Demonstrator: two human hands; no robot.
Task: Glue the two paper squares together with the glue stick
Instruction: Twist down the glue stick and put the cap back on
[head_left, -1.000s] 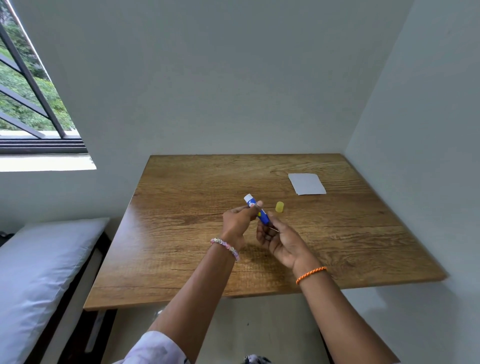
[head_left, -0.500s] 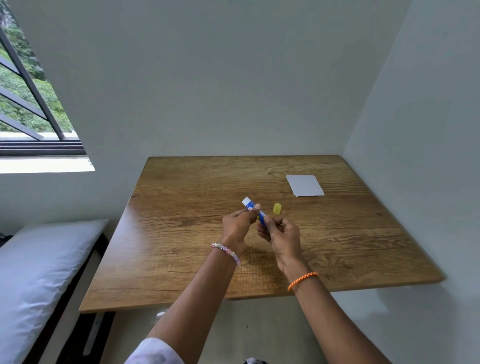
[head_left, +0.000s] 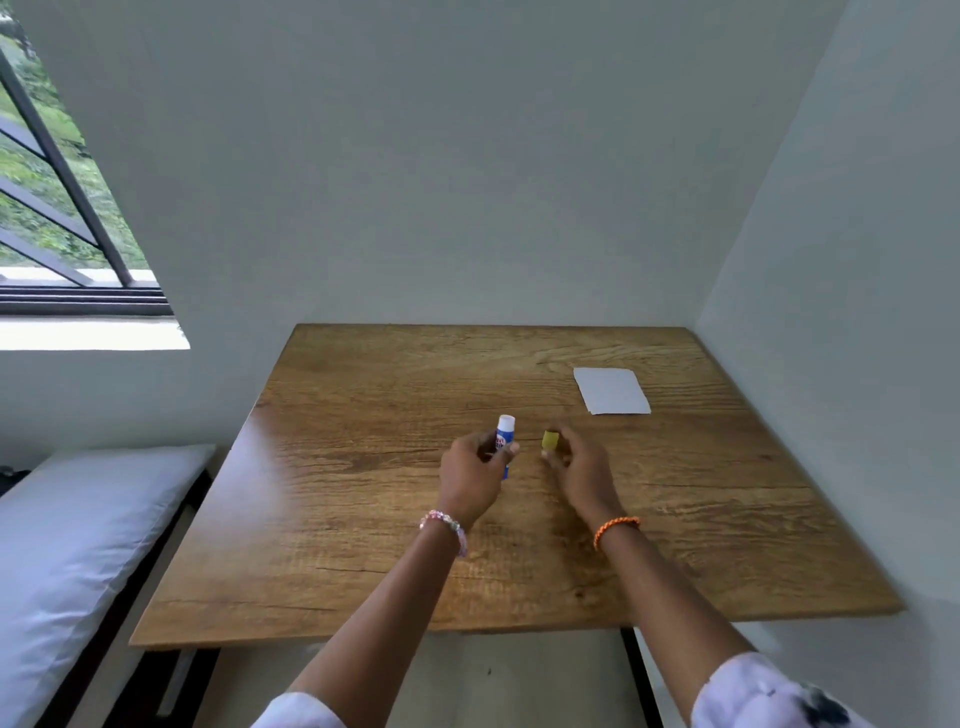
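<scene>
**Hands part, glue stick upright in the left**

Half a second ago both hands met on the glue stick over the middle of the table; now they have drawn apart. The left hand (head_left: 475, 470) alone grips the glue stick (head_left: 505, 441), fingers and thumb curled round its blue body, its white end pointing up and away. The right hand (head_left: 579, 465) has moved right to the yellow cap (head_left: 550, 439), which sits where it sat before; the fingertips curl down at the cap, but whether they pinch it or only touch it cannot be told. The white paper (head_left: 612, 391) lies unmoved near the far right corner, well apart from both hands; only one sheet can be made out.

The wooden table (head_left: 363, 519) fills a corner between pale walls. A barred window (head_left: 62, 218) opens on greenery at the left, with a grey cushion (head_left: 67, 545) below it beside the table.
</scene>
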